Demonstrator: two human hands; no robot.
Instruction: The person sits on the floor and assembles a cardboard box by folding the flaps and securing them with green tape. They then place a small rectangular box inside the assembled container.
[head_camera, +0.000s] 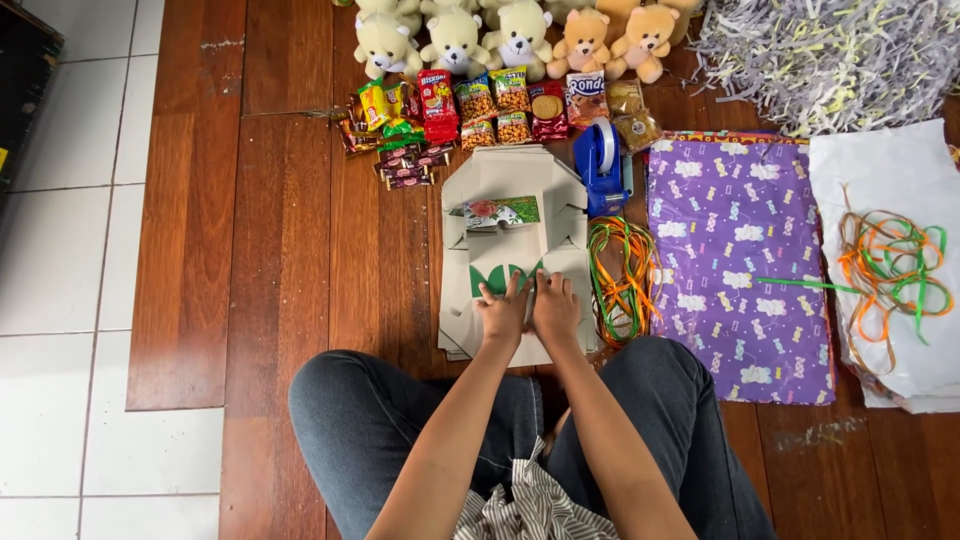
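1. The left hand (503, 312) and right hand (556, 308) lie side by side at frame centre, fingers spread flat, gripping nothing.
2. Both press on the near part of a flattened cardboard box (512, 225), which stretches away from the hands toward the top of the frame.
3. Just right of the right hand lies a ribbon bundle (620, 275); a blue tape dispenser (602, 165) sits above it.
4. Purple wrapping paper (740, 270) lies further right.

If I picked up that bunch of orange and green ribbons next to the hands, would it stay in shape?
Probably not. The ribbons lie in loose, thin loops, so they would likely droop and tangle. They look very light. Being flat strips on the wooden floor, they should slide, not roll.
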